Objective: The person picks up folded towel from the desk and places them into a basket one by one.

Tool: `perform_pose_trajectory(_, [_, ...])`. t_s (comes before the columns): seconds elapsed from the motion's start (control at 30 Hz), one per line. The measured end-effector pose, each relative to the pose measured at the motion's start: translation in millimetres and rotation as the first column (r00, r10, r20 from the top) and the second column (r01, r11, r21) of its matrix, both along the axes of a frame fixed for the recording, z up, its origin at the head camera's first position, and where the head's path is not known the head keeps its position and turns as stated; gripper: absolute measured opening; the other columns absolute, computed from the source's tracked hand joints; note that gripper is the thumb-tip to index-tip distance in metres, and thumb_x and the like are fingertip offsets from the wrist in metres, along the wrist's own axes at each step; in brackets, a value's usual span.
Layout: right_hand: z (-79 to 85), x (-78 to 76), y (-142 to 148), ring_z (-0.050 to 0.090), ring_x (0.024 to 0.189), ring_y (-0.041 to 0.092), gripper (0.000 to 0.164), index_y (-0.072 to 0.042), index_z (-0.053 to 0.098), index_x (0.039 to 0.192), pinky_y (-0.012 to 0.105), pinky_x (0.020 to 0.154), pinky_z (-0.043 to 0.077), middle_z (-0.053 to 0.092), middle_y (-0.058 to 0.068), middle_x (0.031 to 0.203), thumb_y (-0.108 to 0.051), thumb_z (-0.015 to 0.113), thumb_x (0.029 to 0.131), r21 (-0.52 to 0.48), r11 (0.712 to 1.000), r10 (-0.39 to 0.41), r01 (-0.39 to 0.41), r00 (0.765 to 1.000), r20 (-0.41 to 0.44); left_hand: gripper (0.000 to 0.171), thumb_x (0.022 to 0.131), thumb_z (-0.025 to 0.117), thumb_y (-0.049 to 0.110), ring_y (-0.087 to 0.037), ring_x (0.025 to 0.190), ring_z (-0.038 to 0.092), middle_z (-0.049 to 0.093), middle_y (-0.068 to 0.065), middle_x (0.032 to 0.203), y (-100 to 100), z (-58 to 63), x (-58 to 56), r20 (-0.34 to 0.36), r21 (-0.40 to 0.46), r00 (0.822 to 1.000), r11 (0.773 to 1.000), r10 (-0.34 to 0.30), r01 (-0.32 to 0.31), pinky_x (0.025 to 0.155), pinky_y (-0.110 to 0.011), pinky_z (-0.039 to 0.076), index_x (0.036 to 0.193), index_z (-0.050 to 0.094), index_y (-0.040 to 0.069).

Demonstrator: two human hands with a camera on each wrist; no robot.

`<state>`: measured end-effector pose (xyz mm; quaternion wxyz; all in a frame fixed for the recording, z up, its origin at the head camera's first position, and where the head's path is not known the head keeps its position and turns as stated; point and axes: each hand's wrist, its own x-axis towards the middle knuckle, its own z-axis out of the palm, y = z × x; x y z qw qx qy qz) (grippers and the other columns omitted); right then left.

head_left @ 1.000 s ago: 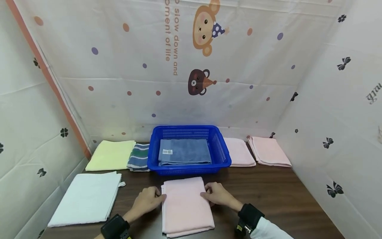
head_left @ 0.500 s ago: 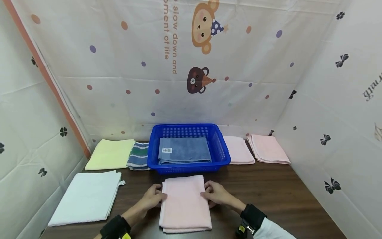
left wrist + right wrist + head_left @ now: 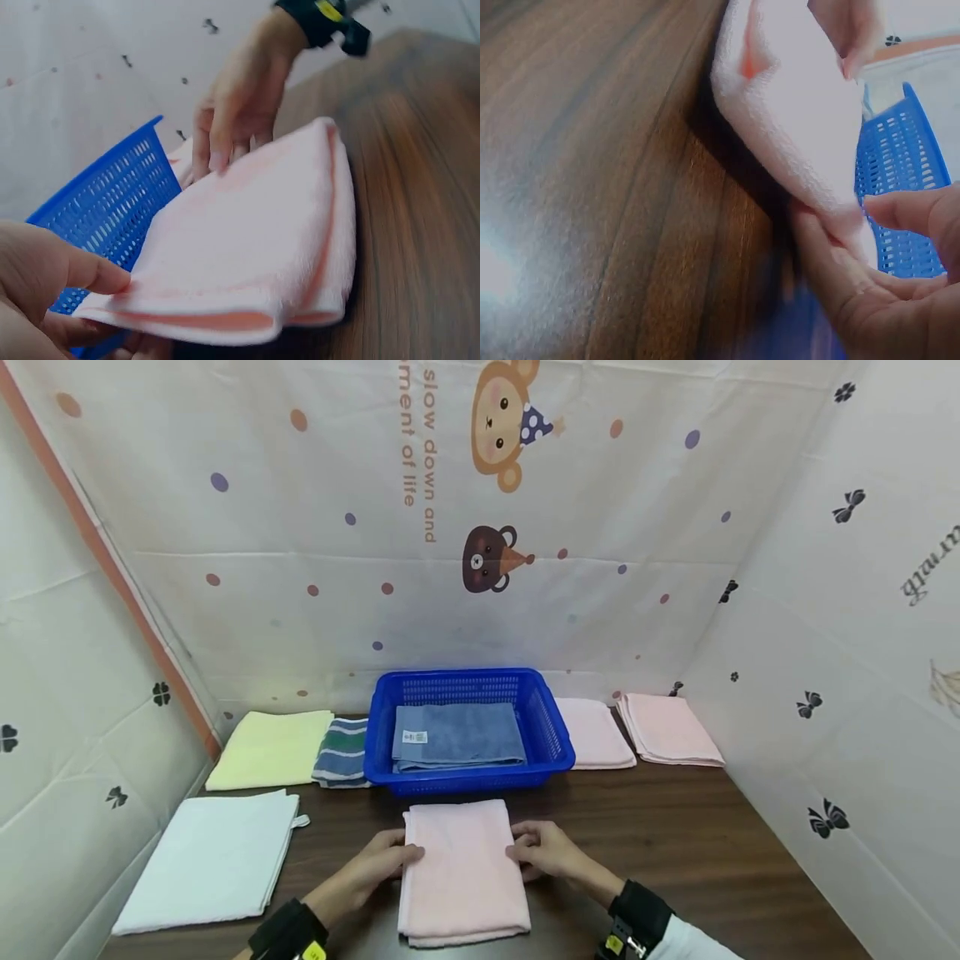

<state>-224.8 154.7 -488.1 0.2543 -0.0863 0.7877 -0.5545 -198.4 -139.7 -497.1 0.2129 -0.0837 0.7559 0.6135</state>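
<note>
A folded pink towel (image 3: 465,877) is spread in front of the blue basket, its folded layers showing at the near end. My left hand (image 3: 375,864) pinches its left edge, thumb on top and fingers beneath. On the opposite edge my right hand (image 3: 551,852) pinches it too; in the right wrist view the right thumb (image 3: 904,210) is at the edge and the fingers (image 3: 836,274) reach below. A dark shadow runs along the towel (image 3: 802,127) over the table there. The blue basket (image 3: 472,783) holds a folded blue towel (image 3: 461,735) with a white label.
On the left lie a white towel (image 3: 210,860), a yellow towel (image 3: 270,747) and a striped towel (image 3: 341,752). Right of the basket are two pink cloths, one light pink (image 3: 594,735) and one farther right (image 3: 670,728). Patterned curtains enclose the brown table (image 3: 675,860).
The left fingers have slid under the towel's left edge. Its near end has shifted slightly left, and the right hand keeps its place on the other edge. The head view has turned slightly.
</note>
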Motion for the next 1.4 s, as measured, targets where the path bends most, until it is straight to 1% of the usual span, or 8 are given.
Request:
perform_pose_trajectory(0.17, [-1.1, 1.5, 0.7, 0.072, 0.081, 0.016, 0.047, 0.019, 0.054, 0.132, 0.036, 0.064, 0.063, 0.075, 0.010, 0.095, -0.010, 0.067, 0.097, 0.005, 1.000, 0.011, -0.012, 0.996, 0.085, 0.053, 0.096, 0.060, 0.015, -0.022, 0.091, 0.066, 0.065, -0.019, 0.109, 0.5, 3.0, 5.7, -0.011, -0.038, 1.000, 0.999, -0.028, 0.028, 0.078, -0.044, 0.059, 0.139, 0.045, -0.014])
perform_pose_trajectory(0.3, [-2.8, 1.4, -2.2, 0.069, 0.077, 0.013, 0.044, 0.017, 0.056, 0.129, 0.035, 0.062, 0.063, 0.073, 0.006, 0.089, -0.010, 0.067, 0.096, -0.013, 1.000, 0.020, -0.019, 0.997, 0.078, 0.052, 0.101, 0.053, 0.015, -0.022, 0.088, 0.067, 0.065, -0.017, 0.106, 1.9, 1.5, 7.6, 0.058, 0.018, 0.996, 0.998, -0.066, 0.065, 0.076, -0.047, 0.061, 0.143, 0.039, -0.013])
perform_pose_trajectory(0.47, [5.6, 1.6, -2.2, 0.068, 0.080, 0.013, 0.046, 0.017, 0.053, 0.132, 0.036, 0.062, 0.063, 0.072, 0.004, 0.089, -0.008, 0.067, 0.096, -0.040, 0.999, 0.025, -0.023, 0.999, 0.046, 0.048, 0.105, 0.047, 0.011, -0.019, 0.084, 0.068, 0.067, -0.012, 0.101, -2.7, 7.7, 13.5, 0.036, 0.107, 0.993, 0.989, -0.108, 0.104, 0.074, -0.044, 0.062, 0.146, 0.035, -0.013])
perform_pose_trajectory(0.73, [57.0, -1.6, 7.2, 0.072, 0.083, 0.014, 0.041, 0.012, 0.059, 0.129, 0.040, 0.065, 0.064, 0.073, 0.006, 0.092, -0.012, 0.067, 0.097, -0.095, 0.991, 0.090, -0.091, 0.996, -0.016, 0.061, 0.107, 0.048, 0.016, -0.021, 0.092, 0.070, 0.068, -0.016, 0.109, -12.5, 68.7, 21.7, -0.057, 0.147, 0.980, 0.969, -0.192, 0.199, 0.080, -0.047, 0.061, 0.154, 0.022, -0.010])
perform_pose_trajectory(0.9, [90.7, -19.4, 10.7, 0.072, 0.082, 0.014, 0.040, 0.014, 0.057, 0.130, 0.040, 0.066, 0.063, 0.075, 0.006, 0.094, -0.010, 0.066, 0.098, -0.112, 0.984, 0.135, -0.142, 0.988, -0.069, 0.058, 0.108, 0.049, 0.017, -0.022, 0.097, 0.069, 0.066, -0.018, 0.114, -14.9, 112.1, 10.0, -0.122, 0.109, 0.967, 0.965, -0.223, 0.237, 0.085, -0.049, 0.060, 0.156, 0.027, -0.004])
perform_pose_trajectory(1.03, [116.5, -51.3, 7.7, 0.073, 0.082, 0.017, 0.043, 0.013, 0.054, 0.134, 0.041, 0.069, 0.064, 0.074, 0.014, 0.101, -0.009, 0.065, 0.099, -0.061, 0.992, 0.101, -0.106, 0.991, -0.086, 0.050, 0.108, 0.048, 0.015, -0.025, 0.102, 0.068, 0.065, -0.022, 0.122, -10.7, 139.0, -16.9, -0.150, 0.077, 0.971, 0.977, -0.187, 0.200, 0.087, -0.053, 0.060, 0.155, 0.034, 0.002])
perform_pose_trajectory(1.13, [133.6, -83.2, 2.6, 0.072, 0.086, 0.019, 0.047, 0.011, 0.050, 0.140, 0.040, 0.072, 0.064, 0.070, 0.023, 0.115, -0.012, 0.063, 0.101, 0.019, 0.999, 0.036, -0.034, 0.990, -0.133, 0.046, 0.108, 0.047, 0.015, -0.028, 0.110, 0.066, 0.063, -0.022, 0.126, -8.6, 146.8, -54.4, -0.181, 0.042, 0.969, 0.983, -0.166, 0.176, 0.091, -0.053, 0.059, 0.151, 0.039, 0.002])
perform_pose_trajectory(1.4, [131.4, -157.2, -12.9, 0.068, 0.093, 0.029, 0.048, 0.016, 0.048, 0.139, 0.041, 0.075, 0.064, 0.062, 0.029, 0.117, -0.006, 0.061, 0.099, 0.157, 0.975, -0.125, 0.159, 0.971, -0.204, 0.055, 0.107, 0.052, 0.013, -0.033, 0.121, 0.060, 0.057, -0.018, 0.131, -3.4, 117.9, -176.8, -0.046, 0.038, 0.991, 0.991, -0.128, 0.129, 0.104, -0.048, 0.052, 0.156, 0.031, 0.000])
